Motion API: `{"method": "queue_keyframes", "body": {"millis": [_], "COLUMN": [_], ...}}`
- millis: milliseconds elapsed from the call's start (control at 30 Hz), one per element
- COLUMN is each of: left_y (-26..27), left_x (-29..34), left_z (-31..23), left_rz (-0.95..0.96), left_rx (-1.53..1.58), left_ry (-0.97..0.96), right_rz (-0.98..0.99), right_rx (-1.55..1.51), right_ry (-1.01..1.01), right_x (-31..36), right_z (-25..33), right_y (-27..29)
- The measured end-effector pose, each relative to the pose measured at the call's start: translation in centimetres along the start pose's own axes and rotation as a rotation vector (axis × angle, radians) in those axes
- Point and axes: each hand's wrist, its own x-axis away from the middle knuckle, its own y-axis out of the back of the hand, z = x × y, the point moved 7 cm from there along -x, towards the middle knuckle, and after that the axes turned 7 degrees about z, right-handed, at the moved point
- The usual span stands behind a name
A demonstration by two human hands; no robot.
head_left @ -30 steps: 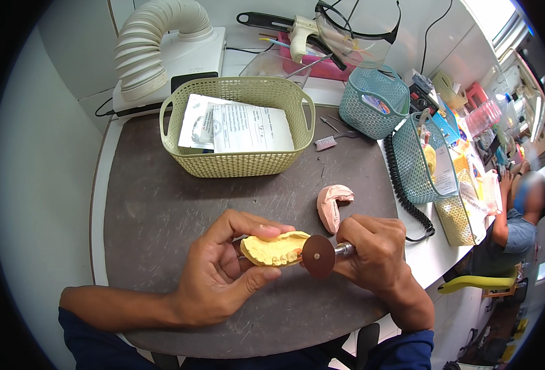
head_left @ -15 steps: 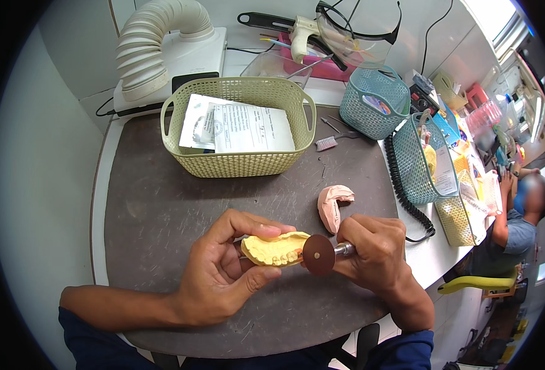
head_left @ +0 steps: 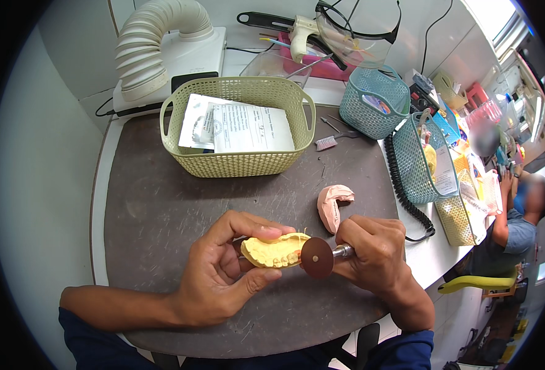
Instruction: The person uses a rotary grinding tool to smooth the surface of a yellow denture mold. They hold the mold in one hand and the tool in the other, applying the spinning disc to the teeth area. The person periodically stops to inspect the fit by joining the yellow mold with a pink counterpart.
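My left hand (head_left: 228,265) grips a yellow plaster dental model (head_left: 266,248) by its left end, thumb below and fingers above. Its row of teeth faces toward me, and a small orange-red mark shows near the right end. Closed around a metal rotary handpiece (head_left: 344,250) is my right hand (head_left: 374,251). A thin brown cutting disc (head_left: 317,258) on the handpiece overlaps the model's right end; whether it touches there is hidden behind the disc. Fine yellow strands stand up at that end. Just beyond my right hand lies a pink horseshoe-shaped dental model (head_left: 329,209).
A green basket (head_left: 235,165) holding papers and a packet stands at the back of the brown table mat (head_left: 155,234). Behind it is a white ribbed hose (head_left: 152,43). A brush (head_left: 326,143), blue baskets (head_left: 377,120) and a coiled black cord (head_left: 397,185) are right. Another person (head_left: 519,216) sits far right.
The disc has shifted slightly left and down over the model's right end. Thin yellow strands now show above that end. My left hand has barely moved.
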Motion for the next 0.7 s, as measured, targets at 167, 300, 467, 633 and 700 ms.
{"method": "queue_keyframes", "body": {"millis": [167, 300, 467, 633, 700], "left_y": [0.00, 0.03, 0.02, -0.03, -0.01], "left_x": [-0.01, 0.02, 0.00, 0.02, 0.00], "left_z": [0.03, 0.06, -0.06, -0.05, -0.03], "left_rz": [-0.003, -0.006, -0.012, -0.014, -0.010], "left_rx": [0.000, 0.008, -0.002, 0.017, 0.008], "left_ry": [0.005, 0.009, 0.015, 0.014, 0.014], "right_rz": [-0.008, 0.001, 0.001, -0.017, -0.012], "right_rx": [0.000, 0.005, -0.002, -0.003, -0.004], "right_ry": [-0.006, -0.007, 0.004, -0.007, -0.002], "right_x": [0.12, 0.08, 0.03, 0.07, 0.00], "right_z": [-0.14, -0.09, -0.01, -0.18, -0.10], "right_y": [-0.07, -0.01, -0.01, -0.05, 0.00]}}
